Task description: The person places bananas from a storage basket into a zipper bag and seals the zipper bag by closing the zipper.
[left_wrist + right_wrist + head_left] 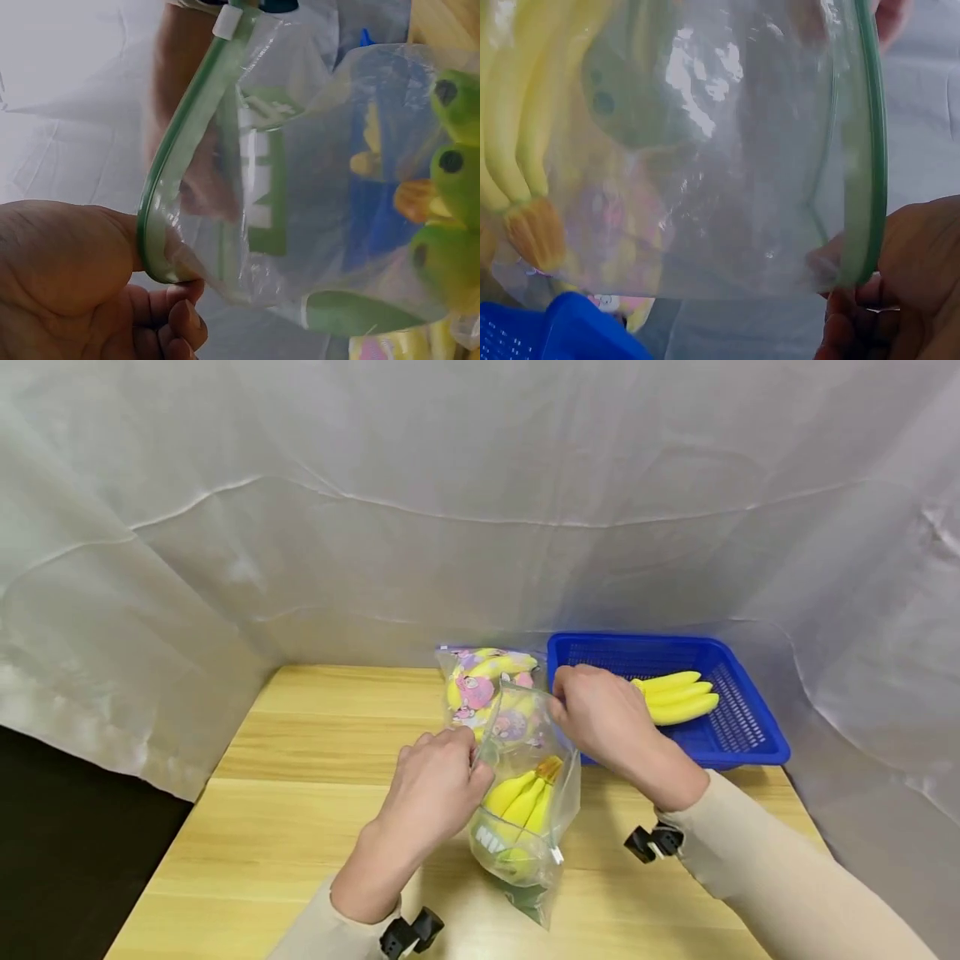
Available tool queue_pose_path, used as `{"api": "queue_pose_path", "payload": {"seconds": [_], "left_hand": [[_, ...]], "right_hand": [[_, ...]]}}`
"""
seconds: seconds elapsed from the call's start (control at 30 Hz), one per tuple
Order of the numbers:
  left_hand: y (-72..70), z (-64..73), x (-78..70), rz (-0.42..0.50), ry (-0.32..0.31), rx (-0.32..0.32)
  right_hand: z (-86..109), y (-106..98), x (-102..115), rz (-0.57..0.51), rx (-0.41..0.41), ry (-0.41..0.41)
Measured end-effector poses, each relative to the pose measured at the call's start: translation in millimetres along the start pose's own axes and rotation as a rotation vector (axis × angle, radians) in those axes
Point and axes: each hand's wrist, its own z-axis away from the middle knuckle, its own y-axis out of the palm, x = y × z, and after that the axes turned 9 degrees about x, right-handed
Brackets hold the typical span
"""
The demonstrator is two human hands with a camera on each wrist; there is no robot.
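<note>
In the head view, a clear zip bag (567, 802) hangs between my two hands over the wooden table, with a bunch of yellow bananas (517, 802) inside, stem end toward the mouth. My left hand (435, 785) pinches one side of the bag's mouth. On the opposite side, my right hand (603, 710) grips the rim between thumb and fingers. The mouth is spread apart, and its green zip strip (161, 176) bends round the left thumb in the left wrist view. A white slider (227, 22) sits along that strip. Green banana tips (457, 172) point toward the bag's bottom.
A blue basket (759, 718) at the back right holds another bunch of bananas (678, 700). Behind the held bag, a pink-printed zip bag (476, 692) with bananas in it lies on the wooden table (300, 810). Grey cloth (450, 510) encloses the back and sides.
</note>
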Motion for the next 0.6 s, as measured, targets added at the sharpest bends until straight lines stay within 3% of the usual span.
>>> {"api": "queue_pose_path", "payload": {"seconds": [0.1,0.23,0.33,0.43,0.53,0.6], "left_hand": [[8.3,-3.3,-2.7,-0.018,0.018,-0.017],[18.8,-7.2,-3.6,-0.015,0.029,-0.020],[24.5,-10.6,-2.1,-0.017,0.025,-0.024],[28.7,-14.3,-0.5,-0.024,0.011,-0.030],[34.4,-18.0,0.9,-0.031,-0.003,-0.033],[38.5,-19.8,1.3,-0.040,0.000,-0.033]], "right_hand": [[19.0,1,5,0.006,-0.091,-0.097],[56.0,2,13,0.032,-0.153,-0.328],[83.1,9,20,0.062,-0.059,-0.459],[99.6,20,25,0.130,0.070,-0.538],[103.1,31,27,0.161,0.186,-0.570],[99.5,34,25,0.110,0.240,-0.544]]}}
